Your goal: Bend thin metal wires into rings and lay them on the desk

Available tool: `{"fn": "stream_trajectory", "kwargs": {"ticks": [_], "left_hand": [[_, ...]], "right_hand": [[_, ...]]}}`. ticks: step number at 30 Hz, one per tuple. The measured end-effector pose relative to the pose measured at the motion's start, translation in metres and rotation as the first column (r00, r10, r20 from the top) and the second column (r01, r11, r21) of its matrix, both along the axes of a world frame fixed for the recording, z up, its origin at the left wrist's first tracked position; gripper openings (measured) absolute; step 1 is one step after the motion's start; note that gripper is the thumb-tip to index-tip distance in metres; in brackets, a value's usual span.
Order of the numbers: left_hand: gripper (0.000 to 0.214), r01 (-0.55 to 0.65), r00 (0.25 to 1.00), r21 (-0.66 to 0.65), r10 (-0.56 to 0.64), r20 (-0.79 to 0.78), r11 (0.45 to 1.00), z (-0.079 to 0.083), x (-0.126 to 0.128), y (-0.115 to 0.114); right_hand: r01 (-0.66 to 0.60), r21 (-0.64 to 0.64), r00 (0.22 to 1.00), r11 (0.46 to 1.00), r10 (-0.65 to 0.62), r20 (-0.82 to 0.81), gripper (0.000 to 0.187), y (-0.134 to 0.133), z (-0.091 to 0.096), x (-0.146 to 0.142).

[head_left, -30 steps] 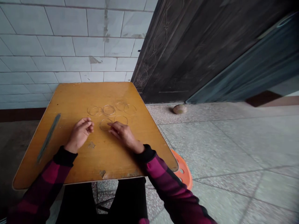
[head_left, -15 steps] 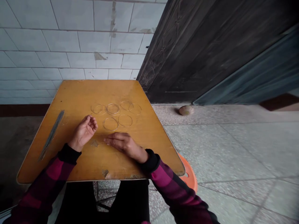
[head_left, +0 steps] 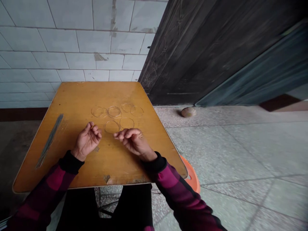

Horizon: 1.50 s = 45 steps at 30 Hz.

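From the head camera, both of your hands sit over the near middle of a worn yellow-brown table [head_left: 72,96], just short of a set of thin wire rings [head_left: 114,111].

The rings lie flat on the tabletop in two rows, four in the far row and two in the near row. In the far row some touch or overlap at their edges.

Your left hand [head_left: 86,141] rests on its edge on the wood. Its fingers are loosely curled toward the palm and the thumb is on top. I cannot tell whether anything is pinched in it.

Your right hand [head_left: 133,141] is raised slightly, with its fingers bent and bunched and the tips pointing toward the left hand. It is just in front of the two near rings, close to the right one [head_left: 126,123]. The left one [head_left: 112,127] lies beyond the gap between your hands. Whether the right fingers grip a wire is too fine to make out.

A dark narrow strip [head_left: 49,141] lies along the table's left side, well apart from the hands. To the right, on the floor, are a round stone [head_left: 188,112] by a dark door [head_left: 204,48] and an orange stool [head_left: 192,178] under the table corner.
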<state>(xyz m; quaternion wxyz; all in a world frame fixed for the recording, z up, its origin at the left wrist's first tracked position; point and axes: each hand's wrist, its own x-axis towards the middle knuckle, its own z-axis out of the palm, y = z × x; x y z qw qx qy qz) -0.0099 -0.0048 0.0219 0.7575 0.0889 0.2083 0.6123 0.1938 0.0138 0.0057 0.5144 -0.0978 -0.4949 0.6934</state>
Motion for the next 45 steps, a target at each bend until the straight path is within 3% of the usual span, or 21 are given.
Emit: {"fn": "stream_trajectory", "kwargs": {"ticks": [3, 7, 14, 19, 21, 27, 31, 34, 37, 40, 45], "left_hand": [[0.028, 0.053, 0.998, 0.014, -0.052, -0.026, 0.999, -0.003, 0.006, -0.005], [0.024, 0.075, 0.996, 0.073, -0.071, -0.054, 0.995, -0.006, 0.007, -0.008], [0.011, 0.099, 0.992, 0.166, -0.085, -0.090, 0.981, -0.007, 0.003, -0.008], [0.014, 0.117, 0.991, 0.205, -0.101, -0.090, 0.972, -0.007, 0.002, -0.007], [0.019, 0.121, 0.990, 0.186, -0.105, -0.093, 0.975, -0.007, 0.003, -0.007], [0.020, 0.169, 0.983, 0.180, -0.151, -0.109, 0.969, -0.008, 0.006, -0.007], [0.015, 0.156, 0.987, 0.201, -0.144, -0.074, 0.967, -0.007, 0.005, -0.007], [0.013, 0.110, 0.994, 0.189, -0.102, -0.050, 0.976, -0.005, 0.003, -0.006], [0.011, 0.036, 0.999, 0.181, -0.032, -0.022, 0.983, -0.002, 0.000, -0.005], [0.015, -0.007, 1.000, 0.166, 0.010, -0.015, 0.986, 0.000, -0.004, -0.004], [0.021, 0.037, 0.999, 0.122, -0.033, -0.041, 0.992, -0.002, -0.008, -0.003]], "right_hand": [[-0.069, -0.128, 0.994, 0.989, 0.057, -0.094, 0.032, -0.002, 0.003, -0.001], [-0.153, -0.201, 0.973, 0.968, 0.112, -0.201, 0.032, -0.002, 0.009, 0.001], [-0.145, -0.372, 0.962, 0.917, 0.044, -0.268, 0.047, 0.003, 0.013, 0.008], [-0.328, -0.358, 0.931, 0.874, 0.236, -0.279, 0.038, 0.005, 0.007, 0.007], [-0.360, -0.382, 0.921, 0.851, 0.258, -0.293, 0.032, 0.005, 0.005, 0.005], [-0.285, -0.573, 0.947, 0.769, 0.132, -0.294, 0.006, 0.005, 0.006, -0.001], [-0.210, -0.617, 0.960, 0.758, 0.041, -0.276, 0.016, 0.006, 0.007, -0.002], [-0.194, -0.675, 0.963, 0.712, 0.009, -0.268, 0.013, 0.006, 0.002, -0.003], [-0.194, -0.741, 0.977, 0.642, 0.059, -0.205, 0.010, 0.005, -0.004, -0.006], [-0.207, -0.774, 0.978, 0.599, 0.153, -0.143, 0.019, 0.003, -0.007, -0.007], [-0.261, -0.748, 0.965, 0.610, 0.162, -0.205, 0.009, 0.006, -0.005, -0.003]]}}
